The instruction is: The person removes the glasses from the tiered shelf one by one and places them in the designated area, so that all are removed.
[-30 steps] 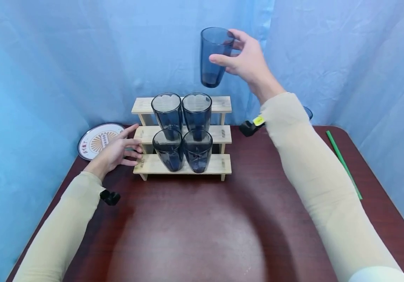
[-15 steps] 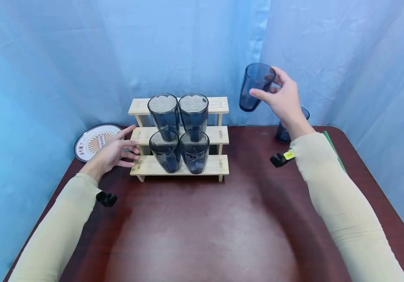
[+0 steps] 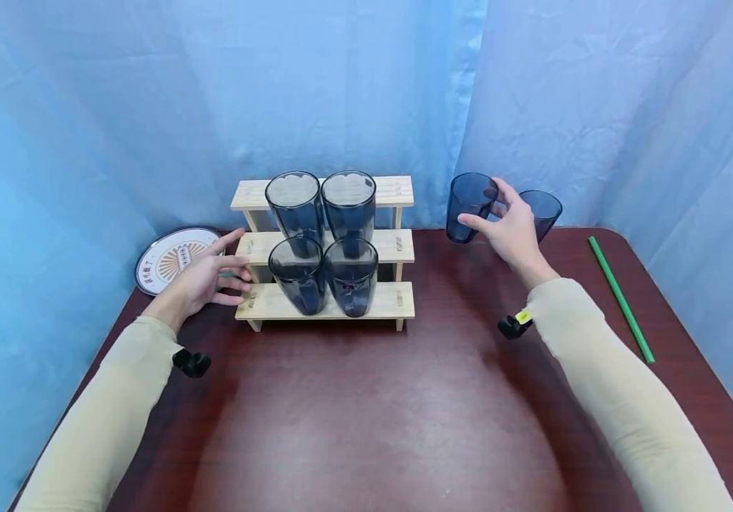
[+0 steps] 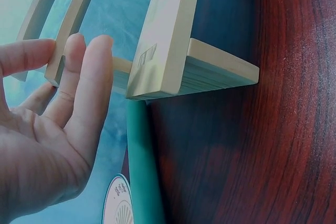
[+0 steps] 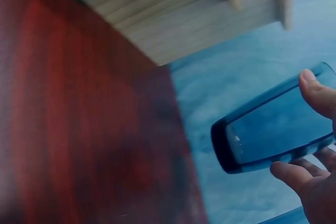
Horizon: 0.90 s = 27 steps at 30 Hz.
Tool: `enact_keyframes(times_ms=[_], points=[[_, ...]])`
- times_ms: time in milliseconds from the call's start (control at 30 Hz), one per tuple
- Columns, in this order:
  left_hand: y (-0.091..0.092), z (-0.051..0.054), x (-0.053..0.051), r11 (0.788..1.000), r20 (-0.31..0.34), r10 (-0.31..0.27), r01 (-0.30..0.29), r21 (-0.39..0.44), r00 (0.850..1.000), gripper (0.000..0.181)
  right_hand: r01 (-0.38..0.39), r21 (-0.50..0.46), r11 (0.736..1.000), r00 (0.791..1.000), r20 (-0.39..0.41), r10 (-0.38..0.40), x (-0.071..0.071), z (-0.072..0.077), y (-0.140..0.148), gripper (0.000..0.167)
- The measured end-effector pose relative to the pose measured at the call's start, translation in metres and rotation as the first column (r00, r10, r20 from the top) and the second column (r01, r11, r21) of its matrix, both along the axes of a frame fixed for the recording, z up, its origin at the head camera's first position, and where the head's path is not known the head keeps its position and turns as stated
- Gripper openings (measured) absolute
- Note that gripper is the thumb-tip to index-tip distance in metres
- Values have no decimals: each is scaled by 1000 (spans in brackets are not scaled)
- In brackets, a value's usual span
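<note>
In the head view, my right hand (image 3: 512,231) grips a dark blue drinking glass (image 3: 465,213) by its side, right of the wooden rack. The right wrist view shows the glass (image 5: 275,121) between thumb and fingers; whether its base touches the table is unclear. A second glass (image 3: 542,210) stands behind that hand, partly hidden. Several similar glasses sit on the three-tiered wooden rack (image 3: 394,302), including a front one (image 3: 351,284). My left hand (image 3: 202,281) is at the rack's left end. Its fingers, extended in the left wrist view, touch a shelf end (image 4: 58,66).
Behind the left hand leans a round white plate (image 3: 164,267) with a sunburst print. A green stick (image 3: 622,302) lies along the table's right side. Another green rod-like thing (image 4: 142,161) runs beside the rack's left end. Blue curtains (image 3: 340,85) enclose the dark red table (image 3: 340,405).
My right hand has carried the glass from above the rack to the right and down, near the second glass. The left hand has stayed at the rack, whose glasses remain in place.
</note>
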<state>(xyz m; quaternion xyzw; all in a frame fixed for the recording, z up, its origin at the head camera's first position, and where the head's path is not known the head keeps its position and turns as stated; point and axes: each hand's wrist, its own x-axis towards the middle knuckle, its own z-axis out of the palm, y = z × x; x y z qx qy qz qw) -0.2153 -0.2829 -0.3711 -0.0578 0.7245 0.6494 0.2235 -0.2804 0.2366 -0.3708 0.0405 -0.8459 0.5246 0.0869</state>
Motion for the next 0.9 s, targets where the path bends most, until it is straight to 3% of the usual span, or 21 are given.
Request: enact_keyframes(times_ms=[167,333,600,900], points=[[-1,0,1,1000,0,-5,5,3,1000,73,20,23,1000,999,-33,-19,0,-23,0,97],[-1,-2,0,1000,-5,3,-3,23,1000,72,41,45,998,998,-38,-39,0,-36,3,97],[2,-7,2,999,14,8,-9,46,1000,72,39,63,997,999,-23,-38,-1,-45,9,98],[0,-2,0,999,-2,-5,5,45,1000,73,34,131,991,999,-22,-31,-8,-47,9,99]])
